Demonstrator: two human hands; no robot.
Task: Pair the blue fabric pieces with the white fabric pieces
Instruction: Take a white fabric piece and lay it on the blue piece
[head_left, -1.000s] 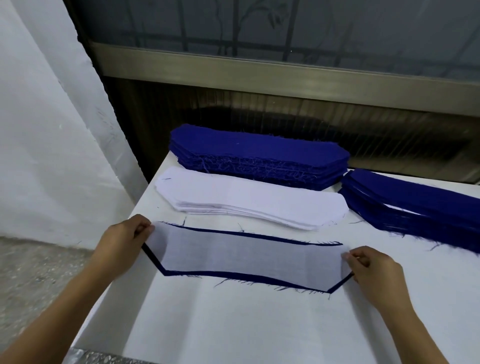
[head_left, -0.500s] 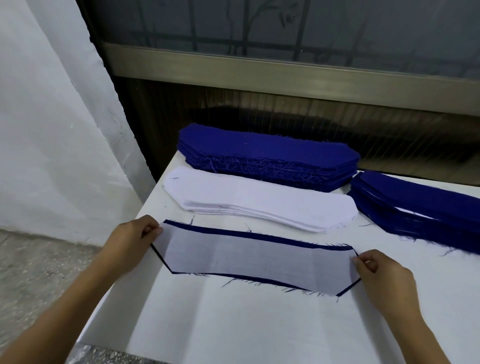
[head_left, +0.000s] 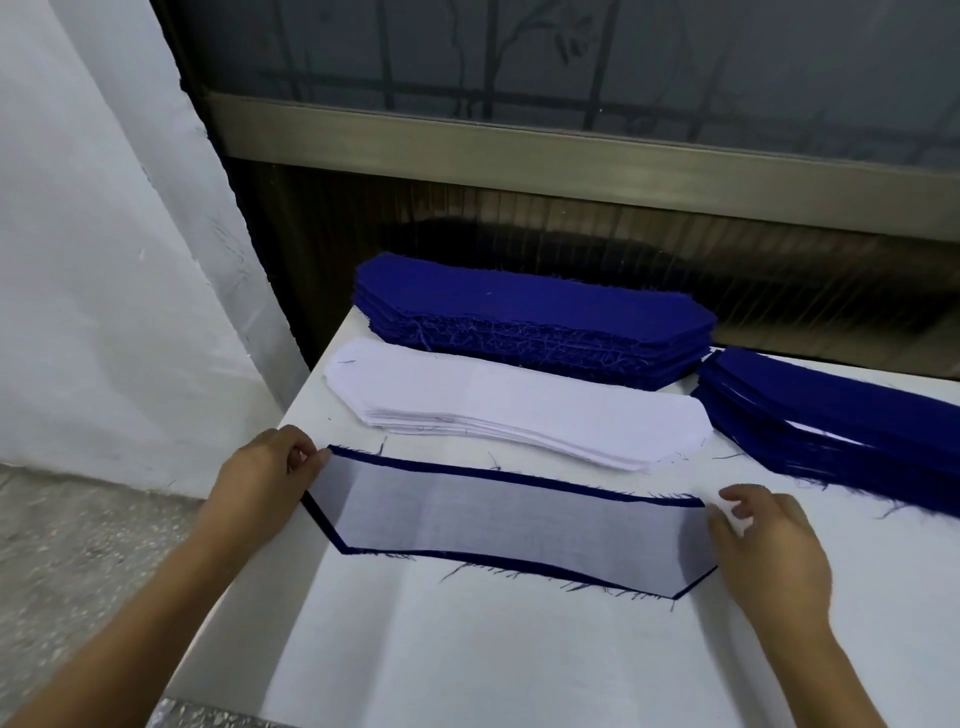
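Here, a sheer white fabric piece (head_left: 509, 525) lies on a blue fabric piece (head_left: 467, 470) near the table's (head_left: 519, 649) front, with blue edging showing round it. The left hand (head_left: 265, 473) pinches their left end. The right hand (head_left: 769, 551) is blurred at the right end, and I cannot tell if it grips. Behind lie a white stack (head_left: 519, 410) and two blue stacks (head_left: 530, 306).

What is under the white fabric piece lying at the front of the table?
A blue fabric piece: only its frayed edges show as a thin border around the white piece. Its middle is covered and cannot be seen.
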